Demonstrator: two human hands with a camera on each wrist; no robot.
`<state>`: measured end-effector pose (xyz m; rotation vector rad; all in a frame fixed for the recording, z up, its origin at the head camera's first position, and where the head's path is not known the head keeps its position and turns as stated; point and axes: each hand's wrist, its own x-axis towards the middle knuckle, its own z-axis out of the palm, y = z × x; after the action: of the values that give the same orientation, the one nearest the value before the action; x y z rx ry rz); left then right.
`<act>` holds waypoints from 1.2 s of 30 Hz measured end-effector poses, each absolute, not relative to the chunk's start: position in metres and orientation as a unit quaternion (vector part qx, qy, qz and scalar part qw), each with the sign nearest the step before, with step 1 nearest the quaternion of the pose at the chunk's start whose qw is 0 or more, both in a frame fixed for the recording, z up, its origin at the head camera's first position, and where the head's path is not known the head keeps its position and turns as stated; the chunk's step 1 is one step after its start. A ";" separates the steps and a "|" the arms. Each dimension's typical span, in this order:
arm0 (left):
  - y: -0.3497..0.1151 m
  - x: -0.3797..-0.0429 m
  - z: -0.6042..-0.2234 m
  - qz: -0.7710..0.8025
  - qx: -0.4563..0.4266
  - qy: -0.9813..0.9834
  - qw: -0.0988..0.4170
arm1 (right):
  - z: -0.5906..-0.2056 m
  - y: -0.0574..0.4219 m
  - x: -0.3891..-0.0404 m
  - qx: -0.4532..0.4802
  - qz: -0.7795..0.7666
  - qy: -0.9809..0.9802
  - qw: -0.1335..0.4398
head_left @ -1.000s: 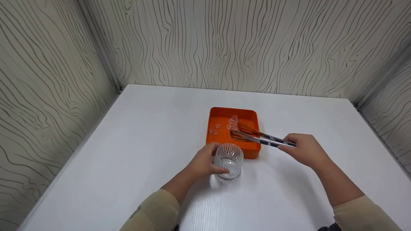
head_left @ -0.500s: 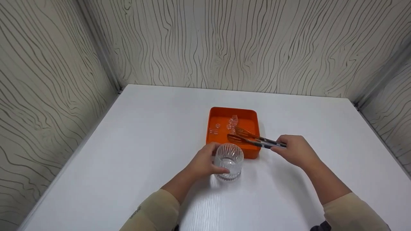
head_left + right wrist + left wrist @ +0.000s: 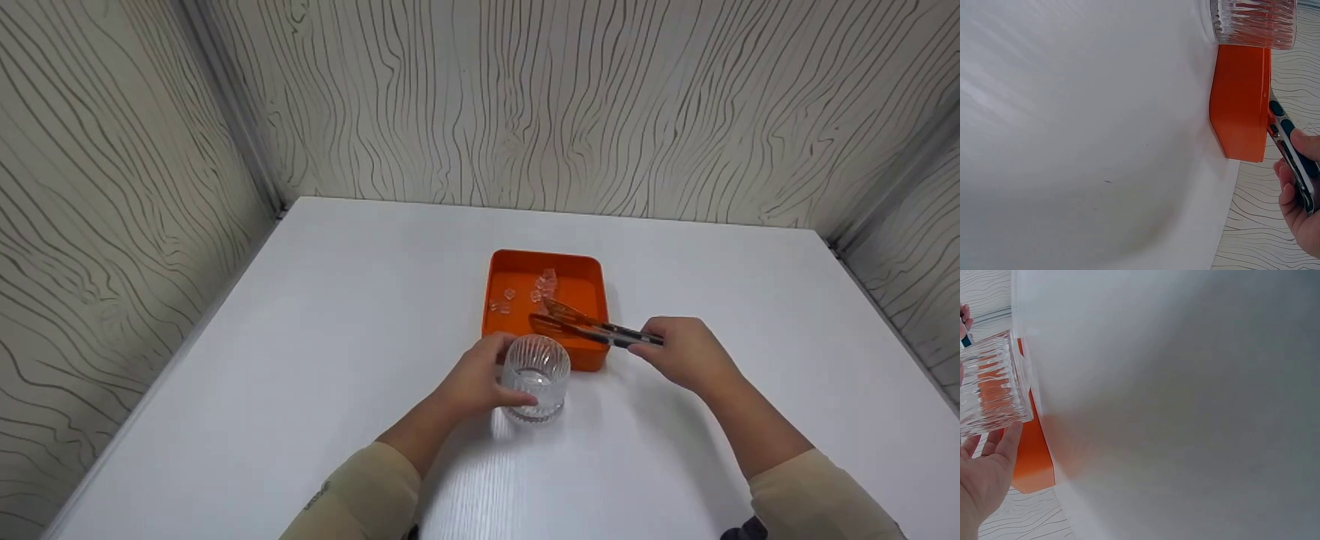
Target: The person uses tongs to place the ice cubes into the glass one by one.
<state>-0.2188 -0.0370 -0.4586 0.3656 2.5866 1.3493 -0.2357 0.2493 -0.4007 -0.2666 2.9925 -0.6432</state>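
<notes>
My left hand (image 3: 472,379) holds a clear ribbed drinking glass (image 3: 546,364) around its side, at the near edge of an orange tray (image 3: 587,360). In the left wrist view the fingers (image 3: 1009,441) lie against the glass wall. My right hand (image 3: 686,352) grips metal tongs (image 3: 619,335) with dark handle inlays. Their spread tips reach over the tray's near right side, beside several clear ice-like cubes (image 3: 546,281). In the right wrist view the thumb and fingers wrap the tongs' handle (image 3: 1297,160), while the tips are hidden behind the tray wall.
A few more small clear pieces (image 3: 501,307) lie at the tray's left side. Everything stands on a white table (image 3: 360,300), with wood-grain patterned panels (image 3: 480,105) behind it and at both sides.
My right hand has moved left with the tongs, and their tips have drawn closer together and shifted slightly toward me. My left hand and the glass have stayed in place.
</notes>
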 end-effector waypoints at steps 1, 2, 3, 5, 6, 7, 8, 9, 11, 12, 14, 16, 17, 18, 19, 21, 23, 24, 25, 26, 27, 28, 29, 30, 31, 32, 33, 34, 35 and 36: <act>-0.037 -0.219 -0.458 0.457 0.123 0.875 0.100 | -0.401 0.249 -0.236 -0.087 -0.208 0.974 0.036; -0.037 -0.219 -0.459 0.456 0.122 0.876 0.101 | -0.401 0.249 -0.236 -0.086 -0.207 0.974 0.036; -0.037 -0.219 -0.459 0.456 0.120 0.876 0.102 | -0.401 0.249 -0.236 -0.086 -0.206 0.974 0.038; -0.036 -0.219 -0.459 0.455 0.118 0.876 0.103 | -0.400 0.248 -0.236 -0.087 -0.203 0.974 0.039; -0.036 -0.219 -0.459 0.455 0.117 0.877 0.104 | -0.400 0.248 -0.236 -0.087 -0.201 0.975 0.039; -0.036 -0.219 -0.459 0.454 0.117 0.877 0.104 | -0.400 0.248 -0.237 -0.089 -0.199 0.975 0.038; -0.036 -0.219 -0.459 0.453 0.115 0.878 0.106 | -0.400 0.248 -0.236 -0.089 -0.197 0.976 0.037; -0.035 -0.219 -0.459 0.453 0.114 0.878 0.106 | -0.400 0.249 -0.236 -0.090 -0.195 0.976 0.036; -0.035 -0.219 -0.459 0.452 0.112 0.878 0.109 | -0.399 0.249 -0.236 -0.092 -0.191 0.977 0.031; -0.035 -0.219 -0.459 0.452 0.112 0.878 0.108 | -0.400 0.249 -0.236 -0.092 -0.189 0.977 0.029; -0.035 -0.219 -0.459 0.451 0.111 0.879 0.107 | -0.400 0.249 -0.236 -0.093 -0.188 0.977 0.025; -0.036 -0.220 -0.459 0.451 0.118 0.879 0.101 | -0.401 0.249 -0.237 -0.097 -0.183 0.978 0.020; -0.036 -0.220 -0.460 0.451 0.121 0.879 0.098 | -0.401 0.250 -0.237 -0.098 -0.179 0.979 0.018; -0.036 -0.220 -0.460 0.451 0.124 0.879 0.096 | -0.402 0.250 -0.237 -0.098 -0.176 0.979 0.017; -0.036 -0.220 -0.460 0.451 0.126 0.878 0.094 | -0.402 0.250 -0.237 -0.098 -0.172 0.980 0.015; -0.036 -0.220 -0.461 0.452 0.129 0.878 0.091 | -0.402 0.250 -0.237 -0.100 -0.166 0.981 0.012; -0.036 -0.220 -0.462 0.452 0.125 0.878 0.094 | -0.402 0.251 -0.236 -0.098 -0.162 0.982 0.010; -0.036 -0.219 -0.462 0.452 0.122 0.878 0.096 | -0.402 0.251 -0.236 -0.099 -0.162 0.982 0.010; -0.036 -0.219 -0.462 0.452 0.121 0.879 0.097 | -0.402 0.251 -0.236 -0.100 -0.162 0.982 0.008; -0.036 -0.219 -0.462 0.451 0.121 0.879 0.097 | -0.402 0.251 -0.235 -0.100 -0.162 0.982 0.007; -0.036 -0.220 -0.462 0.451 0.120 0.879 0.097 | -0.402 0.252 -0.235 -0.100 -0.161 0.982 0.006; -0.035 -0.220 -0.462 0.451 0.120 0.879 0.096 | -0.402 0.252 -0.235 -0.100 -0.161 0.982 0.005; -0.035 -0.219 -0.462 0.450 0.119 0.880 0.097 | -0.402 0.252 -0.236 -0.100 -0.162 0.982 0.006; -0.035 -0.219 -0.461 0.450 0.119 0.880 0.097 | -0.401 0.252 -0.236 -0.100 -0.163 0.982 0.006; -0.036 -0.219 -0.461 0.450 0.120 0.880 0.097 | -0.401 0.253 -0.236 -0.099 -0.163 0.982 0.007; -0.036 -0.220 -0.461 0.451 0.119 0.879 0.097 | -0.401 0.253 -0.236 -0.098 -0.164 0.982 0.008; -0.036 -0.219 -0.461 0.450 0.119 0.879 0.098 | -0.400 0.253 -0.236 -0.098 -0.164 0.982 0.009; -0.036 -0.220 -0.460 0.451 0.119 0.879 0.099 | -0.400 0.254 -0.236 -0.097 -0.165 0.981 0.010; -0.036 -0.220 -0.460 0.451 0.118 0.879 0.100 | -0.399 0.254 -0.236 -0.096 -0.167 0.981 0.011; -0.036 -0.220 -0.460 0.452 0.117 0.879 0.101 | -0.398 0.255 -0.236 -0.095 -0.166 0.981 0.010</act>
<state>-0.2198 -0.0355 -0.4602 0.3458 2.5960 1.3342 -0.2363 0.2551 -0.3983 -0.2957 3.0645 -0.5197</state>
